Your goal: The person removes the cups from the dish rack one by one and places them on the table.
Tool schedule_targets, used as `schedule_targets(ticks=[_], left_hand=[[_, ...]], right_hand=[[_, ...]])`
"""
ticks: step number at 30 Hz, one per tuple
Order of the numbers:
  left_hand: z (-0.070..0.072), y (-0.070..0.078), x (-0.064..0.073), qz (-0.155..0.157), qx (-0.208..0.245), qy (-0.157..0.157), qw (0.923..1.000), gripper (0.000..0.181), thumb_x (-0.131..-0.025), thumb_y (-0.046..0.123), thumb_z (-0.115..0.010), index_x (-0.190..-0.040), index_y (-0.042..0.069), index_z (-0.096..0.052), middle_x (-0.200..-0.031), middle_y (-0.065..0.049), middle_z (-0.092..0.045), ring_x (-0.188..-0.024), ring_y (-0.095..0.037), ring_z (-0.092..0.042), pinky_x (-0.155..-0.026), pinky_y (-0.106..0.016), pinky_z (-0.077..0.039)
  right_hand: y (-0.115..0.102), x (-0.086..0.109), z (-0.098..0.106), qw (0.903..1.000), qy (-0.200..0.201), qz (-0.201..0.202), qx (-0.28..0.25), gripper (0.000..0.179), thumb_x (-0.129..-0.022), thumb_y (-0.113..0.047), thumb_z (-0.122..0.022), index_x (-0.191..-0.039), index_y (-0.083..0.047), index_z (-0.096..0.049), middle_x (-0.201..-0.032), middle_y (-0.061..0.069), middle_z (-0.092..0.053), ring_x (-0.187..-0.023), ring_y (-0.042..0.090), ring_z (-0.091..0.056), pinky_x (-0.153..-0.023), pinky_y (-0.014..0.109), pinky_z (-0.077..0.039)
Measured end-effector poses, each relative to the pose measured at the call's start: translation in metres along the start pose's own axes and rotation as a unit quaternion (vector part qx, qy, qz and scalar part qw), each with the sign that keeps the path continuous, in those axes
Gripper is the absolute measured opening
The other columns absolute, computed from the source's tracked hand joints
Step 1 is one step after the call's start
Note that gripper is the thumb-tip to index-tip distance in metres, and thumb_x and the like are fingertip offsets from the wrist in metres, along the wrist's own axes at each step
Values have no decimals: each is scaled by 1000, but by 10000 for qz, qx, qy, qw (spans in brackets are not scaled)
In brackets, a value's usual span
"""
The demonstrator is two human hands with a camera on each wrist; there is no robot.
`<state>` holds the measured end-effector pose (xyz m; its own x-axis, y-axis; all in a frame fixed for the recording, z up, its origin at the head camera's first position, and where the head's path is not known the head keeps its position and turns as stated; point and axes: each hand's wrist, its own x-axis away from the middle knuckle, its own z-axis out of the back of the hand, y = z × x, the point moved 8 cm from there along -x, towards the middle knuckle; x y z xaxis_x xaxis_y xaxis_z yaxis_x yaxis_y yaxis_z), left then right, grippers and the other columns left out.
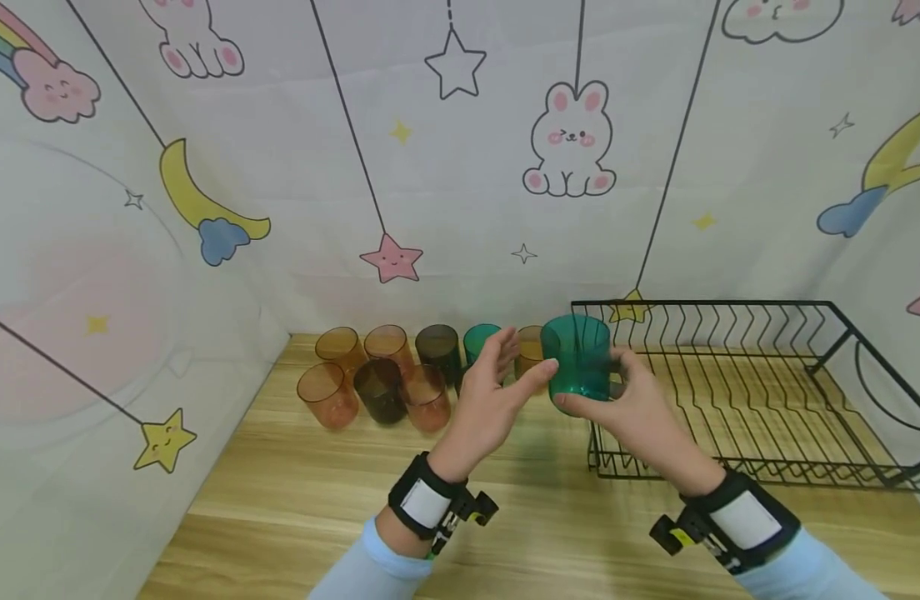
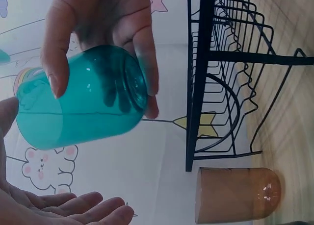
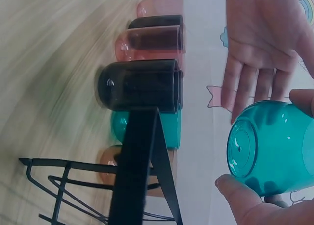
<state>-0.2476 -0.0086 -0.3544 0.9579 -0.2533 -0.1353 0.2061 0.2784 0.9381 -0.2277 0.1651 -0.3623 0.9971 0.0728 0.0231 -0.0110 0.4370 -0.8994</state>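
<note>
My right hand (image 1: 643, 408) grips a translucent teal cup (image 1: 577, 362) above the table, thumb across its lower front and fingers behind it. In the left wrist view the teal cup (image 2: 81, 97) lies tilted in that grip. My left hand (image 1: 486, 408) is beside the cup, palm facing it, fingers extended. Its thumb is at the cup's left edge; whether it touches I cannot tell. The left hand's fingers (image 3: 252, 83) appear straight in the right wrist view. Behind the left hand stand a second teal cup (image 1: 481, 337) and an amber cup (image 1: 531, 343), both partly hidden.
Rows of translucent cups stand at the back left, among them a pink cup (image 1: 327, 396), a dark cup (image 1: 380, 392) and an orange cup (image 1: 337, 348). A black wire dish rack (image 1: 730, 475) stands on the wooden table (image 1: 295, 517) at right. A patterned cloth (image 1: 460, 167) hangs behind.
</note>
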Motion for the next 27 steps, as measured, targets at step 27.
schedule_targets(ticks=[27], left_hand=[[-8,48,6,3,471,-243,9986,66,-79,36,-75,-136,25,-45,-131,3,-51,-109,-9,-57,-87,-32,-51]], right_hand=[[3,2,-14,9995,41,304,119,80,-73,-50,-75,-133,-15,-37,-137,9,-39,-127,33,-43,-91,51,-48]])
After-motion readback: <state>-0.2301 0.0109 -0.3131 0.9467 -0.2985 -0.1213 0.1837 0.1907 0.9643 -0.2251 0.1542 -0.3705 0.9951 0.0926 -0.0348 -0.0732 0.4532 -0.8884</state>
